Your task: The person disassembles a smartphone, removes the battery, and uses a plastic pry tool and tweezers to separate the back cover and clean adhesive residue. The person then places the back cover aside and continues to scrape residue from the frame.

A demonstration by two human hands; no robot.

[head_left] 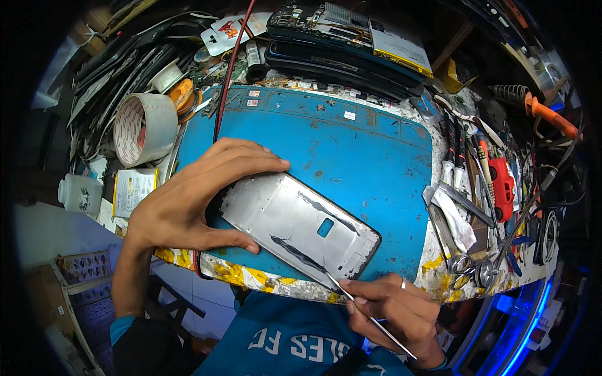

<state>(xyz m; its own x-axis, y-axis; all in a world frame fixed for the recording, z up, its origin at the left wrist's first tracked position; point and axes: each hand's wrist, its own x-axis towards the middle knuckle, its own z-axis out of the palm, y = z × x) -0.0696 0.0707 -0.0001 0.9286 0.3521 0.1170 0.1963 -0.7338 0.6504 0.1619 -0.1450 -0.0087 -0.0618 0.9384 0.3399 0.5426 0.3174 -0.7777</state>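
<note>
A silver metal phone frame (269, 216) with a dark rim and a small rectangular cutout lies aslant over the front of the blue work mat (376, 150). Two ragged black strips, which look like old adhesive, run along its face: a far strip (329, 214) and a near strip (296, 255). My left hand (175, 197) grips the frame's left end, fingers over the far edge and thumb at the near edge. Pinched in my right hand (398, 310) is a slim pointed metal tool (387, 333). Its tip meets the right end of the near strip, close to the frame's lower corner.
Stacked phone parts (338, 56) stand behind the mat. At left are a wide tape roll (145, 130), a yellow-edged battery (135, 190) and a white bottle (80, 193). Screwdrivers (453, 150), scissors (463, 266) and a red toy car (500, 189) crowd the right side. A red cable (232, 69) crosses the mat's left.
</note>
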